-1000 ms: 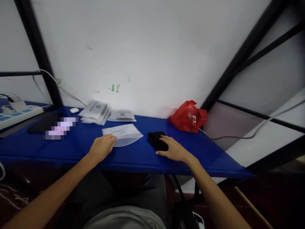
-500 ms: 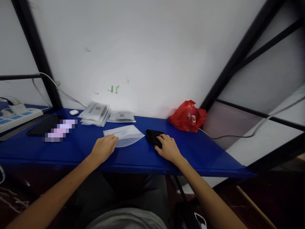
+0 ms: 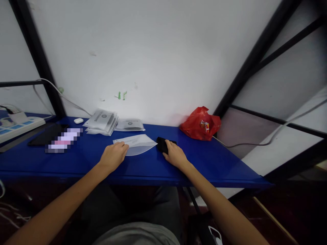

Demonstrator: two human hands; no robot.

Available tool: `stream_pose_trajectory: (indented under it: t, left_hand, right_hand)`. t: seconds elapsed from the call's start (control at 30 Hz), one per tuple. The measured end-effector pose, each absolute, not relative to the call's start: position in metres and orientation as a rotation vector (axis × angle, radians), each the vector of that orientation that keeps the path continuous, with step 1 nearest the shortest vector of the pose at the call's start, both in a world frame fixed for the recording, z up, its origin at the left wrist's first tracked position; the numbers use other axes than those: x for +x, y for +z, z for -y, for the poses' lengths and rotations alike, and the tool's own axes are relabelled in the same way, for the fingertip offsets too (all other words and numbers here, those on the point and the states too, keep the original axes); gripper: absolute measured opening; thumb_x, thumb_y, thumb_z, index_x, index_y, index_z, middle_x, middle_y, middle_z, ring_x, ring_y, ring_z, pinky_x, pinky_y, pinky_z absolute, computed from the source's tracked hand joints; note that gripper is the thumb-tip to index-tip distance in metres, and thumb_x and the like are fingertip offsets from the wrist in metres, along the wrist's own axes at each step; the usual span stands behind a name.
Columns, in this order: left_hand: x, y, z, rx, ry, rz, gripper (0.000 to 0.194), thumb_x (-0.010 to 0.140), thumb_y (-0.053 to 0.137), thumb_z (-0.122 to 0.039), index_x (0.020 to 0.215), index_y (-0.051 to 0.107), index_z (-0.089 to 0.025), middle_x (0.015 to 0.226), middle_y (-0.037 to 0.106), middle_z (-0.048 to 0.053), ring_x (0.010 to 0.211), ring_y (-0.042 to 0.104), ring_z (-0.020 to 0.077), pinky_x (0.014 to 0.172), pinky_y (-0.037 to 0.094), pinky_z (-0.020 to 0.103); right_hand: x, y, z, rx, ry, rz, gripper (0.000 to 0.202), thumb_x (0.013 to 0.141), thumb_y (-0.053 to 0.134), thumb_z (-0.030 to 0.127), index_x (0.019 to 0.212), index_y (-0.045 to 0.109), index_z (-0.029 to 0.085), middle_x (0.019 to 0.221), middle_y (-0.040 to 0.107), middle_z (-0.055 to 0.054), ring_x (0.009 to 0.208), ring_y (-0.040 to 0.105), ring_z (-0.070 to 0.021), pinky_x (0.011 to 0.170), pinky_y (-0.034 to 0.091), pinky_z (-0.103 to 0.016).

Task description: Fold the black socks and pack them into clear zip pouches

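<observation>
L hand point(image 3: 114, 156): clamped fingers on wht bag point(image 3: 140, 141)
R hand point(image 3: 176, 156): closed fingers + thumb on blk cloth point(image 3: 161, 145)
Bag: lay abt midway btw table's point(image 3: 153, 168) front + back edges, just L of cloth

One open pouch point(image 3: 139, 140), one black bundle point(image 3: 161, 145), one red bag point(image 3: 194, 126).
</observation>
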State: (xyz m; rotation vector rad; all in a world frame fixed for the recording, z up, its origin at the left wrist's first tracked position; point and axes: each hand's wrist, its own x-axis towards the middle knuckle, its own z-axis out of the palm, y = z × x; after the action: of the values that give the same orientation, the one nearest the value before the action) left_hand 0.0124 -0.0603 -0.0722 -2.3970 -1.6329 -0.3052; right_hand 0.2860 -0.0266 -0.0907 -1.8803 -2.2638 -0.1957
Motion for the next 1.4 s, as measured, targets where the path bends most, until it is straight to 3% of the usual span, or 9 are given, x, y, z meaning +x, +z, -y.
stream_pose_trajectory:
  t: [0.33, 0.6, 0.8, 1.03, 1.17, 1.4]
  left_hand:
    - [0.019, -0.068, 0.068, -2.346, -0.155, 1.641, 0.027, 0.087, 0.038, -0.007, 0.096, 0.063, -0.014, 0.093, 0.061, 0.012, 0.092, 0.058, 0.0233, 0.069, 0.046, 0.031]
    - [0.018, -0.065, 0.063, -2.229, -0.274, 1.643, 0.033, 0.084, 0.035, -0.002, 0.098, 0.062, -0.012, 0.093, 0.062, 0.013, 0.094, 0.057, 0.0266, 0.072, 0.046, 0.035]
    - [0.018, -0.064, 0.061, -2.235, -0.31, 1.609, 0.033, 0.084, 0.036, -0.002, 0.1, 0.062, -0.013, 0.091, 0.063, 0.013, 0.094, 0.057, 0.0267, 0.073, 0.045, 0.035]
    - [0.02, -0.06, 0.064, -2.288, -0.296, 1.636, 0.029, 0.09, 0.034, -0.01, 0.093, 0.063, -0.016, 0.078, 0.063, 0.008, 0.082, 0.061, 0.0226, 0.061, 0.043, 0.029]
    - [0.02, -0.06, 0.064, -2.332, -0.355, 1.612, 0.029, 0.092, 0.034, -0.017, 0.088, 0.063, -0.017, 0.077, 0.063, 0.007, 0.078, 0.062, 0.0203, 0.057, 0.041, 0.027]
    - [0.027, -0.061, 0.065, -2.452, -0.376, 1.566, 0.028, 0.093, 0.036, -0.019, 0.087, 0.063, -0.017, 0.081, 0.065, 0.006, 0.081, 0.062, 0.0179, 0.06, 0.042, 0.024]
  right_hand:
    - [0.291, -0.087, 0.015, -1.822, -0.251, 2.286, 0.047, 0.074, 0.046, 0.002, 0.119, 0.054, 0.014, 0.109, 0.062, -0.012, 0.1, 0.056, -0.0233, 0.083, 0.043, -0.031]
    - [0.299, -0.08, 0.029, -1.508, -0.067, 2.241, 0.053, 0.065, 0.042, 0.0, 0.111, 0.061, 0.018, 0.105, 0.067, -0.006, 0.096, 0.062, -0.0194, 0.085, 0.045, -0.029]
    - [0.278, -0.068, 0.056, -1.114, -0.202, 2.055, 0.062, 0.064, 0.04, 0.001, 0.122, 0.055, 0.017, 0.118, 0.063, -0.008, 0.11, 0.058, -0.0207, 0.096, 0.045, -0.036]
    - [0.245, -0.079, 0.071, -0.845, -0.234, 2.392, 0.075, 0.065, 0.046, -0.002, 0.137, 0.039, 0.02, 0.131, 0.054, -0.011, 0.121, 0.051, -0.022, 0.097, 0.047, -0.038]
    - [0.242, -0.087, 0.066, -0.781, -0.33, 2.535, 0.076, 0.063, 0.044, -0.004, 0.137, 0.038, 0.012, 0.13, 0.054, -0.016, 0.124, 0.048, -0.0244, 0.097, 0.047, -0.039]
    - [0.244, -0.102, 0.054, -0.883, -0.363, 2.513, 0.074, 0.066, 0.045, -0.003, 0.138, 0.038, 0.015, 0.132, 0.053, -0.015, 0.126, 0.045, -0.0239, 0.1, 0.046, -0.041]
